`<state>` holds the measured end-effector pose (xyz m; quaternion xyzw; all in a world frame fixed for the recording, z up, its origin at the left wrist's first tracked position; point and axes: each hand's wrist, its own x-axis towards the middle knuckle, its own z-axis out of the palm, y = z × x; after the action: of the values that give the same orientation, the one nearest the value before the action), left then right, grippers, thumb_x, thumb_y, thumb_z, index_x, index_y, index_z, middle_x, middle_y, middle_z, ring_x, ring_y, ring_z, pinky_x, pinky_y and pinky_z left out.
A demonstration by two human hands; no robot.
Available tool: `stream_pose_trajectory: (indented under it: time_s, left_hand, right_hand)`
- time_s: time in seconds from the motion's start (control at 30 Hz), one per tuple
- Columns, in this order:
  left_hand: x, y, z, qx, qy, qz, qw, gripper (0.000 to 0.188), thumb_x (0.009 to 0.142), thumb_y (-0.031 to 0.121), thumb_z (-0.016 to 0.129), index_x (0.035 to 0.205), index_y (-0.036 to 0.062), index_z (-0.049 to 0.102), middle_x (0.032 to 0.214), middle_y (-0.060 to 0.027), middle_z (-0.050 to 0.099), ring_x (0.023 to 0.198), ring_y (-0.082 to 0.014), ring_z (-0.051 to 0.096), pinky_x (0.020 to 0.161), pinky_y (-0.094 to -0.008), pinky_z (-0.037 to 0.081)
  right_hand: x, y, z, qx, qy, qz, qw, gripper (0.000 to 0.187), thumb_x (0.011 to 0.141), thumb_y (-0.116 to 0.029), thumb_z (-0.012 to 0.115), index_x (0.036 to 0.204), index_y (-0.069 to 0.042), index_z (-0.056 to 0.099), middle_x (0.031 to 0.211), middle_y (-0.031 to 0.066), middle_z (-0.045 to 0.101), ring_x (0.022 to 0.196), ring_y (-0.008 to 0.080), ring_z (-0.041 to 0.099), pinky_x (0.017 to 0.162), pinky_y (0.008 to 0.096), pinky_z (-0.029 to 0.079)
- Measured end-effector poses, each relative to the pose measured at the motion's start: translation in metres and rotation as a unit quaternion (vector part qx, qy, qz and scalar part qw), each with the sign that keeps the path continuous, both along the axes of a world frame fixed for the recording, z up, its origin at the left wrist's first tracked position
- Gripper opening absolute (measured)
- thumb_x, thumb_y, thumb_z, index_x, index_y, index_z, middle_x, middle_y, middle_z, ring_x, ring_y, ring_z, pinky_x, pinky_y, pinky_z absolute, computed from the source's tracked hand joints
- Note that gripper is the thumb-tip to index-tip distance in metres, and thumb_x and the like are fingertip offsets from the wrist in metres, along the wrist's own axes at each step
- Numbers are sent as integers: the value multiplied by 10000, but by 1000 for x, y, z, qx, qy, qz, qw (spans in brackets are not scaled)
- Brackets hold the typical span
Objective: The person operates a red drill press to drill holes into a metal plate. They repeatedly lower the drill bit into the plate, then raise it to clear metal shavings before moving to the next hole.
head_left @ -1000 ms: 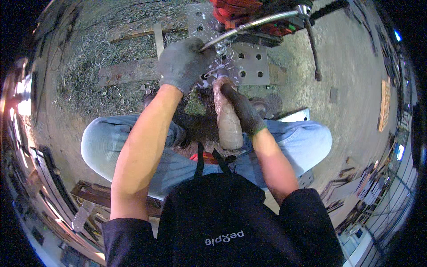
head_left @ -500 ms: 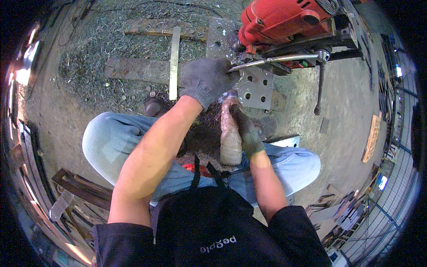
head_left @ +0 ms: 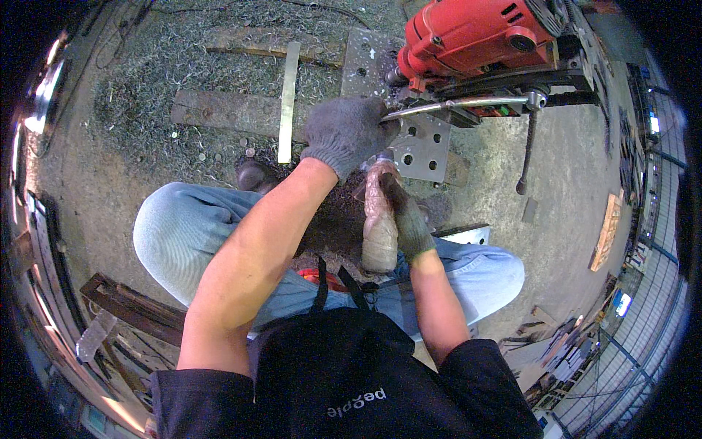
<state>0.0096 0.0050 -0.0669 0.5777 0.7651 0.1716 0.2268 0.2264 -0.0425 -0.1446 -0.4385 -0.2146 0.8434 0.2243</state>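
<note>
Right hand (head_left: 411, 225): gripping plastic bottle (head_left: 379, 227), which lies along its left side | Left hand (head_left: 348, 133): curled around metal lever (head_left: 461, 105)

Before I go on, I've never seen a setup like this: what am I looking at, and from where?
All three pictures come from one wide fisheye camera on a person's head, looking down, so straight edges bend near the rim. There is no robot, only a seated person's two gloved hands. The left hand grips the end of a curved metal lever on a red machine, which looks like a drill. The right hand holds a cloudy plastic bottle, its neck toward a steel plate with round holes. To the left lie a flat pale strip, wooden boards and scattered metal shavings.
</note>
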Motion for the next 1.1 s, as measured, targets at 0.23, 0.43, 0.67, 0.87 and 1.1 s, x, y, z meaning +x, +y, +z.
stream_pose_trajectory:
  time_s: [0.23,0.43,0.67,0.87,1.1]
  left_hand:
    - [2,0,1,-5,4,6,1000,383,767,578,663,860,215,738,758,-108,693,709,-345,691,588,-456,538]
    - [2,1,1,-1,-1,1,1000,386,772,577,664,871,211,736,762,-106,695,709,-344,690,590,-456,539]
    - [0,0,1,-2,3,-16,1000,372,787,571,662,877,216,730,748,-106,691,685,-344,689,579,-457,538]
    - [2,1,1,-11,10,-10,1000,380,797,577,652,871,211,724,737,-110,688,682,-345,688,578,-460,535]
    - [-1,1,7,-37,-19,-9,999,422,801,580,628,928,197,752,796,-134,714,750,-352,704,684,-470,560]
  right_hand:
    - [5,-1,-9,-49,20,-23,998,474,1005,-354,550,1370,-54,513,1289,23,578,1150,133,545,1019,274,422]
    - [9,-1,-18,-3,-41,-9,999,478,1001,-364,558,1357,-46,528,1276,35,583,1141,135,551,1015,273,423]
    - [-1,1,6,-20,-12,-3,1000,474,1001,-350,560,1359,-42,525,1289,47,577,1153,148,547,1026,282,416]
    - [4,0,-5,25,-31,4,999,501,1000,-365,555,1380,-44,505,1328,61,553,1191,166,527,1052,296,394]
    - [-4,0,10,32,-63,26,997,513,996,-374,557,1382,-40,501,1328,60,553,1203,165,517,1063,297,383]
